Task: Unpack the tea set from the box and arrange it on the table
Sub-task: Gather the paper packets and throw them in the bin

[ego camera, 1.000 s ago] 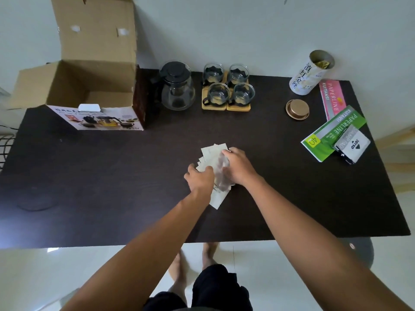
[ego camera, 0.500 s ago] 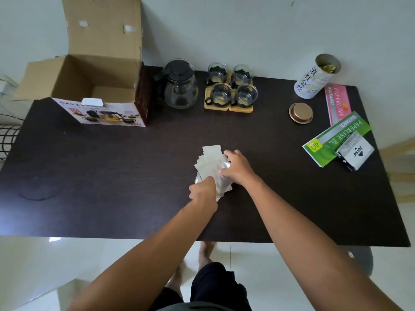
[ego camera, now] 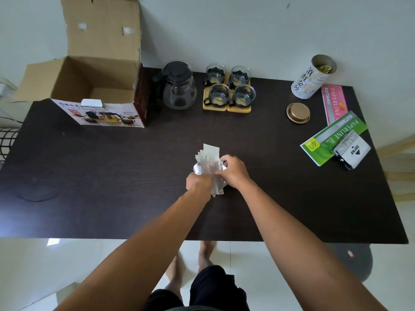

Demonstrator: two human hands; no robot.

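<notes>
A glass teapot [ego camera: 179, 86] with a black lid stands at the back of the dark table [ego camera: 112, 176], just right of the open cardboard box [ego camera: 98, 90]. Several glass cups [ego camera: 230, 86] sit on wooden coasters [ego camera: 226, 108] beside the teapot. At the table's middle, my left hand [ego camera: 198, 181] and my right hand [ego camera: 234, 171] both grip a fanned bundle of pale paper sachets [ego camera: 208, 158] in a clear plastic wrapper. The lower part of the bundle is hidden by my hands.
A white printed tin [ego camera: 311, 79] lies open at the back right, its gold lid [ego camera: 298, 112] on the table nearby. Pink [ego camera: 332, 104] and green [ego camera: 332, 138] Paperline packs and a stamp pad box [ego camera: 351, 151] lie at the right edge. A dark stool [ego camera: 352, 263] stands below.
My left hand has slid toward me along the bundle, to its lower end. The sachets now fan out further above my hands. My right hand has stayed on the bundle.
</notes>
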